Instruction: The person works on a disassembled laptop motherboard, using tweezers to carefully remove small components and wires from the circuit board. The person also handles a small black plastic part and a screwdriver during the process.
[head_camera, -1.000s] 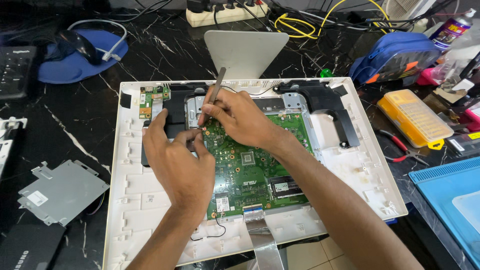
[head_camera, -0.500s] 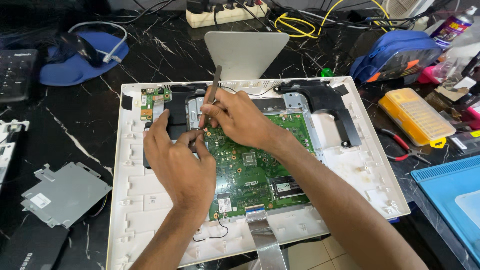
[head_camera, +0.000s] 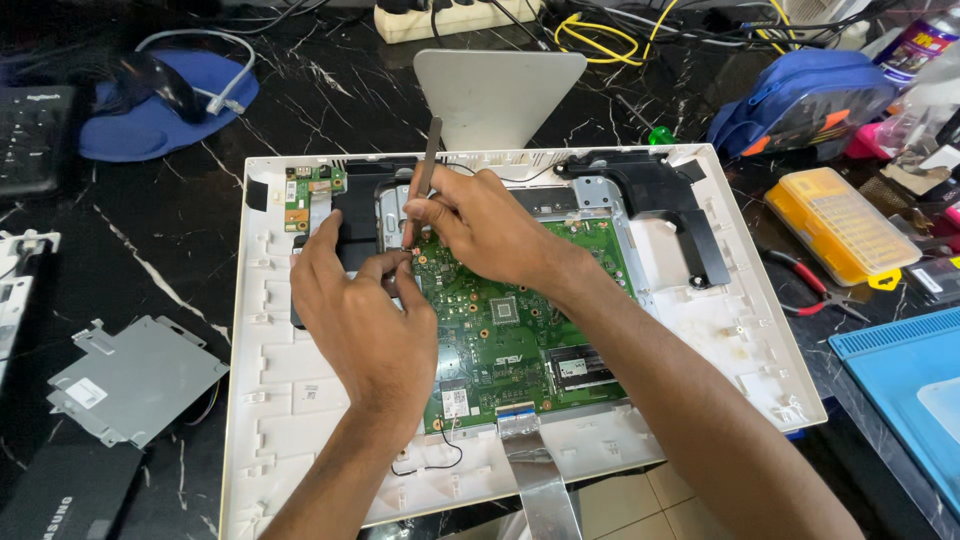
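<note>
An opened white all-in-one computer case (head_camera: 270, 390) lies flat on the black marble table, with a green motherboard (head_camera: 515, 335) in its middle. My right hand (head_camera: 490, 225) grips a thin grey metal pry tool (head_camera: 428, 165), tip down at the board's top left corner. My left hand (head_camera: 355, 310) rests beside it, fingertips pinched at the board's edge near the tool tip; what they pinch is hidden. A small green daughter board (head_camera: 305, 190) sits at the case's top left.
A grey metal bracket (head_camera: 135, 380) lies left of the case. A black fan duct (head_camera: 665, 200) fills the case's top right. A yellow bit box (head_camera: 840, 225), red pliers (head_camera: 810, 285), a blue mat (head_camera: 900, 390), a blue pouch (head_camera: 800, 95) and a mouse on a blue pad (head_camera: 150, 90) surround it.
Both hands stay at the board's top left corner; the tool and fingers have shifted only slightly. The view has tilted a little.
</note>
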